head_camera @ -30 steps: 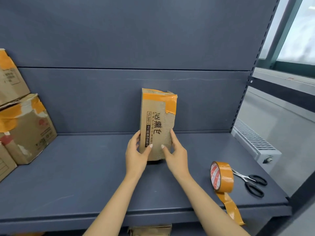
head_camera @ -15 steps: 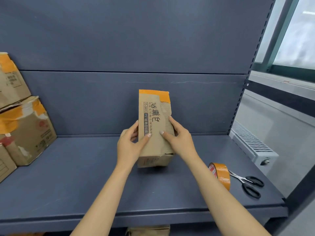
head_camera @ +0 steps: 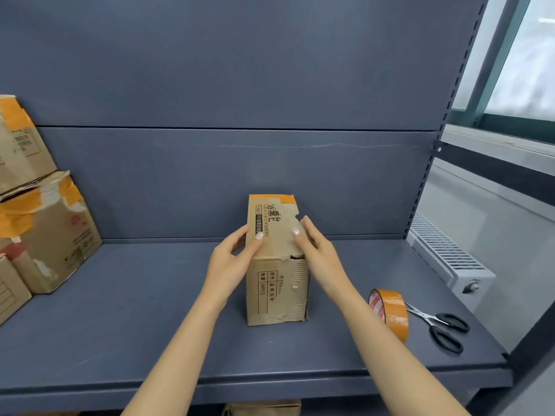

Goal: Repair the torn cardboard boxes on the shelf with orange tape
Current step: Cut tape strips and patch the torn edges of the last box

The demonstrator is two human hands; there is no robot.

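Observation:
A small brown cardboard box (head_camera: pixel 276 289) lies on the grey shelf (head_camera: pixel 120 325), with its printed face up and orange tape along its far top edge. The right edge of that top face is torn, and there is a gap where it meets the front face. My left hand (head_camera: pixel 231 262) holds the box's left side with the thumb on top. My right hand (head_camera: pixel 318 253) holds the torn right side, thumb on the top face. A roll of orange tape (head_camera: pixel 390 313) stands on its edge to the right of the box.
Black-handled scissors (head_camera: pixel 441 325) lie just right of the tape near the shelf's right end. Taped, worn cardboard boxes (head_camera: pixel 45 235) are stacked at the far left. Another box (head_camera: pixel 261 408) shows below the shelf edge. A radiator (head_camera: pixel 444 253) sits beyond the right upright.
The box has been tipped from upright onto its side and set down on the shelf. Both hands moved with it and stay on its two sides.

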